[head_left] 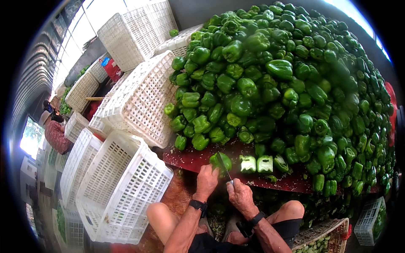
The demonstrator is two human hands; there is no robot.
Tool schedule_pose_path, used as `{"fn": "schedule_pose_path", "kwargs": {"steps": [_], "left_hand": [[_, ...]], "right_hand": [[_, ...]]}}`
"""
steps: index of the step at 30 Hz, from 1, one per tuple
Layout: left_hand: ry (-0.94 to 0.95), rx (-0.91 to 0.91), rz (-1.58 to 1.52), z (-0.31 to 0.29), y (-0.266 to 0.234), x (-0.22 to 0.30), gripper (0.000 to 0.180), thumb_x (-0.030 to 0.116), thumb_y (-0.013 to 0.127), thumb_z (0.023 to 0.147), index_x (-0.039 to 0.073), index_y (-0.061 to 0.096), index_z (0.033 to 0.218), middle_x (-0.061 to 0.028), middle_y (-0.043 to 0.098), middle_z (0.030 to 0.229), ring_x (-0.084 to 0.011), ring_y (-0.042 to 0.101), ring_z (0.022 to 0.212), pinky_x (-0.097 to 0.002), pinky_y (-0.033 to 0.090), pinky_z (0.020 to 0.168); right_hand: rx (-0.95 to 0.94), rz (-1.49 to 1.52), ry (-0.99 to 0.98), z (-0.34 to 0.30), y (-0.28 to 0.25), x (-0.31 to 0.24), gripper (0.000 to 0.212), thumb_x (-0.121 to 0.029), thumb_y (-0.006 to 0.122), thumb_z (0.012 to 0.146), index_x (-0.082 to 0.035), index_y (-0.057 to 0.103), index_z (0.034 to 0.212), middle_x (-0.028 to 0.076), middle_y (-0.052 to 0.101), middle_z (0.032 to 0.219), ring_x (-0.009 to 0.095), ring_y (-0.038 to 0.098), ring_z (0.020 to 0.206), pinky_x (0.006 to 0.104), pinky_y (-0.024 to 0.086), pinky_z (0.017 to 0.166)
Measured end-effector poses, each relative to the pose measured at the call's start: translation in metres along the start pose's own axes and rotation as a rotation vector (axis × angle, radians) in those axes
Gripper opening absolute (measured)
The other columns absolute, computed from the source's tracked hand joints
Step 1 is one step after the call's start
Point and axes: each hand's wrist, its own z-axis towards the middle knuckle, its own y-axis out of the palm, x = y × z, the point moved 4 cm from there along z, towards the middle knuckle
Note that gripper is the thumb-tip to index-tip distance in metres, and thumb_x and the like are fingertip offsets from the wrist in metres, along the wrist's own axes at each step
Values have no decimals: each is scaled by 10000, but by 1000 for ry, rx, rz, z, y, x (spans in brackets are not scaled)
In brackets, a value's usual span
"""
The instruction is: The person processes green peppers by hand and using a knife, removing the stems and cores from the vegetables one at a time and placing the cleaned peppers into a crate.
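My left hand (pixel 206 182) is closed around the near side of a green pepper (pixel 226 161) at the front edge of the red desk (pixel 190 159), and my right hand (pixel 241 195) grips a knife (pixel 227 172) whose blade lies across that pepper, though I can't tell how deep it sits. Just right of it are cut pepper pieces (pixel 265 164) with pale insides, the big pepper heap (pixel 249 90) rises behind, and white crates (pixel 135 192) stand to my left.

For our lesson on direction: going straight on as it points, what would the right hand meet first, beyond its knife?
Probably the green pepper in the left hand, though depth is unclear.
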Motion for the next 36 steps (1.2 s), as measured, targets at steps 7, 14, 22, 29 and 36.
{"fn": "schedule_pose_path", "kwargs": {"steps": [7,14,22,29,36], "left_hand": [[119,2,-39,-5,2,-11,242,179,640,889,-34,627,1005,-234,626,961,-429,593,893,-474,519,768],[-56,36,-44,-8,-1,1,538,316,743,805,-58,579,1156,-270,597,982,-439,604,897,-466,525,777],[-130,19,-24,15,13,8,538,280,767,777,-8,566,1184,-244,580,964,-416,590,868,-481,512,745],[38,49,-119,53,19,17,621,241,769,760,-15,538,1277,-235,608,1066,-410,595,961,-458,507,843],[97,127,133,108,-20,-79,439,124,668,793,-44,583,1189,-253,584,1144,-432,563,1068,-473,469,936]], "right_hand": [[-111,-164,107,29,46,15,310,-329,555,944,-31,564,861,233,642,677,444,642,648,544,526,605],[-171,-180,121,4,16,24,303,-348,587,937,-49,561,896,231,643,707,431,643,666,542,507,595],[136,-245,201,-5,-37,53,249,-290,626,930,-79,537,831,174,616,669,395,626,645,489,483,569],[147,-199,153,-8,-43,63,224,-244,622,922,-54,547,831,207,637,710,408,627,644,504,491,584],[171,66,70,-32,-48,32,150,-146,635,910,-39,547,854,200,613,737,407,609,664,460,473,578]]}}
